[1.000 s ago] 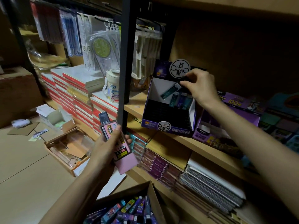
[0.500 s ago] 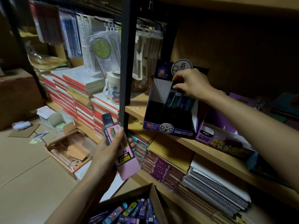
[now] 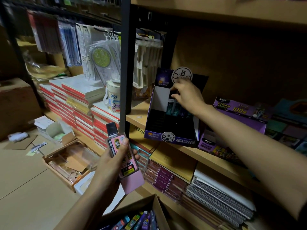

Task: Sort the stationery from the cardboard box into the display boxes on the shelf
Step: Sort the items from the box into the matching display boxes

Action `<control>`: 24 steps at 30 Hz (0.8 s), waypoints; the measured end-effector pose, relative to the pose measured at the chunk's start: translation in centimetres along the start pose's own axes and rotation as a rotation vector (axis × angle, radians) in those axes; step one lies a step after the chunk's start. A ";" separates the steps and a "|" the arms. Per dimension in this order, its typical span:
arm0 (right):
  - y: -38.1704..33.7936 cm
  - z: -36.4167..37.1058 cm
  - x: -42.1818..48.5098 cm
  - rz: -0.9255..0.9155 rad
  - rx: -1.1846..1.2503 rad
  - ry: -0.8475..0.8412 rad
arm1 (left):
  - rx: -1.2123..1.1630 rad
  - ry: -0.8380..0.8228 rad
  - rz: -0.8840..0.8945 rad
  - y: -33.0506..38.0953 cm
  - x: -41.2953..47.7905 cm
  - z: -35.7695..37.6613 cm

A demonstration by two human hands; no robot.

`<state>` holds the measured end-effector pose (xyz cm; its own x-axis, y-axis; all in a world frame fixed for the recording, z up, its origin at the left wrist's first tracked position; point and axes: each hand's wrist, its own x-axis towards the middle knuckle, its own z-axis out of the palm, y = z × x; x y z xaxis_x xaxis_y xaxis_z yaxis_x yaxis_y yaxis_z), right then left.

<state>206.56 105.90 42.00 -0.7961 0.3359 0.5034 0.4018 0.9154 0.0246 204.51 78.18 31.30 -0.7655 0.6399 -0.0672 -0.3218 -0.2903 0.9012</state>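
Head view: left hand (image 3: 111,163) raised, fingers gripping pink case (image 3: 131,181). Right hand (image 3: 189,97) reaches into display box (image 3: 172,138), fingers curled over dark packs (image 3: 171,107); grip cannot be told. Carton (image 3: 136,207) cut off below.

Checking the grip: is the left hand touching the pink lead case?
Touching. In the head view the left hand wraps thumb and fingers round the pink lead case.

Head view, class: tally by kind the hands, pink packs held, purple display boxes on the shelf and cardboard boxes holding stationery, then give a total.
Hands: 2, left hand and right hand
Pink pack: 1
Purple display boxes: 2, dark display box and lilac display box
Cardboard box: 1
Total: 6
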 end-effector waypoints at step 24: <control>-13.5 -2.8 -19.1 0.512 1.398 -0.606 | 0.123 -0.029 0.033 0.2 -1.2 1.0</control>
<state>217.59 86.53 34.52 -0.9043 0.3786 -0.1971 0.2309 0.0454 -0.9719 205.86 78.05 31.99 -0.7577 0.6521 -0.0257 -0.2244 -0.2233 0.9486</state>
